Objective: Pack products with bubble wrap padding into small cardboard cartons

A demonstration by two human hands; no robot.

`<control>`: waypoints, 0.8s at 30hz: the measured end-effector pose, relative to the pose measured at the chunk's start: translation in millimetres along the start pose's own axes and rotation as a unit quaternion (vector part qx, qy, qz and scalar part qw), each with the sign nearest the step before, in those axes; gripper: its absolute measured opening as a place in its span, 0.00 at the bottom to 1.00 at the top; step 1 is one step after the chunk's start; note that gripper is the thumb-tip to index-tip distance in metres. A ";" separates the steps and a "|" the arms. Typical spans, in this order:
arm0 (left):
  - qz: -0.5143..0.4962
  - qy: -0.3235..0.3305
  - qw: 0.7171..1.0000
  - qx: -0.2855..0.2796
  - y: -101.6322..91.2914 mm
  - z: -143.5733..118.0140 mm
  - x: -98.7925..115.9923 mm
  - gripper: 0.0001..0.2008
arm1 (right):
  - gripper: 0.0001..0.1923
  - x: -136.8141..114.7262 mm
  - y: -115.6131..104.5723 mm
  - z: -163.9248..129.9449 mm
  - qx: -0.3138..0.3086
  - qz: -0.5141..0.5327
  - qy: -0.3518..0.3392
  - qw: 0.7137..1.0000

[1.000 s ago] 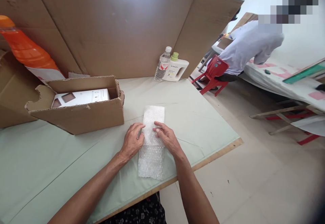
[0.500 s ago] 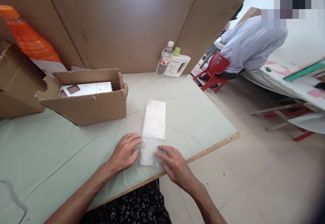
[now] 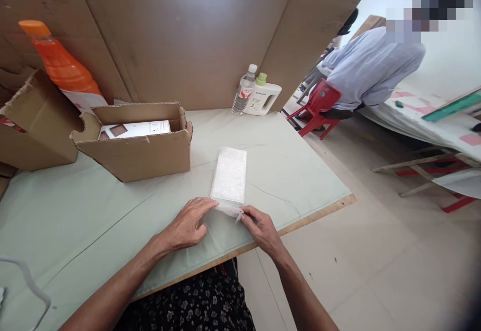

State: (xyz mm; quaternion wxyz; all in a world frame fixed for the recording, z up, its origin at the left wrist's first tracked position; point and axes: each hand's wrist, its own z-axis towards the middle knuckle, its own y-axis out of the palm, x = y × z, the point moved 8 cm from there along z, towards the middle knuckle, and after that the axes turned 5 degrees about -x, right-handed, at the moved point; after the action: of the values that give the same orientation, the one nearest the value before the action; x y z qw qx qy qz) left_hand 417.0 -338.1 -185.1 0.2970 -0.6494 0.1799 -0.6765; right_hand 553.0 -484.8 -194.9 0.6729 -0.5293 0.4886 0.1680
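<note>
A flat bubble-wrap bag [image 3: 230,175] lies on the pale green table cover, its loose near end raised and folded up. The thumb and fingers of my right hand [image 3: 262,228] are pinched on the right corner of that end. My left hand [image 3: 188,226] rests at the bag's lower left corner, index fingertip touching the edge, thumb held apart. Whatever may be inside the bag cannot be made out.
An open cardboard box [image 3: 150,158] holding white boxes [image 3: 145,128] stands at left. Behind are an orange bottle [image 3: 65,68], a water bottle [image 3: 244,90] and a white jug [image 3: 265,98] against cardboard. The table's wooden edge [image 3: 319,216] runs along the right. A person [image 3: 370,68] sits beyond.
The bag's near end, flat before, is now lifted and folded toward the bag's body. My right hand has closed on its corner and moved slightly away from me.
</note>
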 end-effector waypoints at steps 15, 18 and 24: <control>0.034 -0.209 0.969 0.124 -14.4 79.0 -32.6 0.08 | 0.15 -43.8 -17.2 -14.7 0.213 -0.207 -0.154 0.942; 0.050 -0.220 0.966 0.126 -13.6 85.6 -38.5 0.07 | 0.21 -31.4 3.1 11.4 0.109 -0.283 -0.143 0.942; 0.080 -0.161 0.971 0.157 -15.4 81.6 -34.2 0.16 | 0.18 -14.4 10.7 41.9 0.073 -0.351 -0.143 0.923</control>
State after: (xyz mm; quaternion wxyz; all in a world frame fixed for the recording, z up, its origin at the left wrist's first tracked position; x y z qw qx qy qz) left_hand 494.2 -293.0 -194.4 0.4731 -0.6787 0.0728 -0.5570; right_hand 558.5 -439.8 -190.2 0.7882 -0.5867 0.1811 -0.0407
